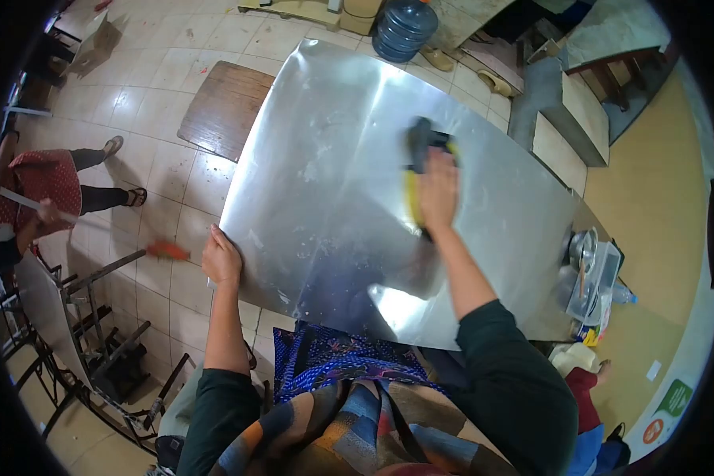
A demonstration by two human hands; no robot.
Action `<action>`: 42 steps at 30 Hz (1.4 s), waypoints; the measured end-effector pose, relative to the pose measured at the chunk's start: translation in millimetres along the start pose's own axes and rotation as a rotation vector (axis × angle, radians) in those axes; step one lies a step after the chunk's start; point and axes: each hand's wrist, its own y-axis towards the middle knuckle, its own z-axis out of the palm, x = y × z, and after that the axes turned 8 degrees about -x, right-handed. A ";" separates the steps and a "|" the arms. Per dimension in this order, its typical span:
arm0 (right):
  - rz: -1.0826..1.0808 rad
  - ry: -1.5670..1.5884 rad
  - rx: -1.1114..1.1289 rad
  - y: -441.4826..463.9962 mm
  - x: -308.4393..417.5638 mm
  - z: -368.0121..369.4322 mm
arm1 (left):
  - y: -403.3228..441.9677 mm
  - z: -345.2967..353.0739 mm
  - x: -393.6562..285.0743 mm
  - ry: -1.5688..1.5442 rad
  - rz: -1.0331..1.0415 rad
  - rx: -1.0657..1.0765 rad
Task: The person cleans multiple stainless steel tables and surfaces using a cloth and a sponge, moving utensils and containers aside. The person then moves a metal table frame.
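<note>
A metal-topped table (317,182) with a shiny, scuffed, white-smeared surface spreads in front of me. My left hand (223,258) is closed on the table's left edge near the front corner. On the right half of the top, my right hand (439,186) grips a black and yellow hand-held tool (420,143). Motion blurs the tool, so its exact kind is unclear. It appears to rest against the metal, and my palm covers much of it.
Metal bowls (583,246) and a clear plastic container (599,278) stand at the right edge. A wooden stool (228,107) is beyond the left edge, a blue water jug (404,30) behind. At left, a person (47,186) holds a long-handled broom (166,251) near metal frames (95,309).
</note>
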 end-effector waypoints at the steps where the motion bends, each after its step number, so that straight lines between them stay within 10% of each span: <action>1: 0.020 -0.193 -0.033 -16.3 -55.7 -0.3 | 0.0 0.2 -1.7 -0.003 -0.003 -0.012; 4: 0.604 -0.309 -0.169 -70.3 -207.2 -12.5 | 0.2 3.2 2.1 -0.041 0.039 -0.034; 7: 0.737 -0.370 -0.114 -68.0 -197.5 -29.0 | 0.9 5.6 3.3 -0.020 0.036 -0.034; 10: 0.116 -0.345 -0.156 -65.8 -49.5 -16.1 | -0.8 3.9 1.8 0.003 0.052 -0.029; 16: -0.590 0.582 0.410 -126.5 282.5 -24.6 | 8.4 17.8 25.1 -0.014 0.140 -0.018; 17: -0.491 0.725 0.181 -142.3 294.0 -8.8 | 11.0 15.4 21.8 -0.015 0.149 -0.028; 19: -0.583 0.614 0.198 -124.7 261.4 -10.7 | 10.2 11.0 20.4 -0.012 0.135 0.036; 25: 0.302 0.185 -0.199 -105.6 -10.3 -53.1 | 3.5 2.3 5.0 0.014 0.031 0.101; 28: 0.372 -0.153 -0.252 -108.7 -123.2 -46.6 | -0.5 -1.8 3.2 0.012 0.034 0.088; 30: 0.437 -0.197 -0.234 -100.8 -136.6 -59.5 | 1.4 -5.4 0.3 0.000 0.029 0.078; 35: 0.622 0.800 0.354 -94.6 -98.0 -157.8 | 2.6 2.5 7.6 -0.059 0.089 0.022; 42: 0.232 0.385 0.033 -107.0 -91.4 -117.4 | -0.2 -5.3 1.7 -0.037 0.048 0.029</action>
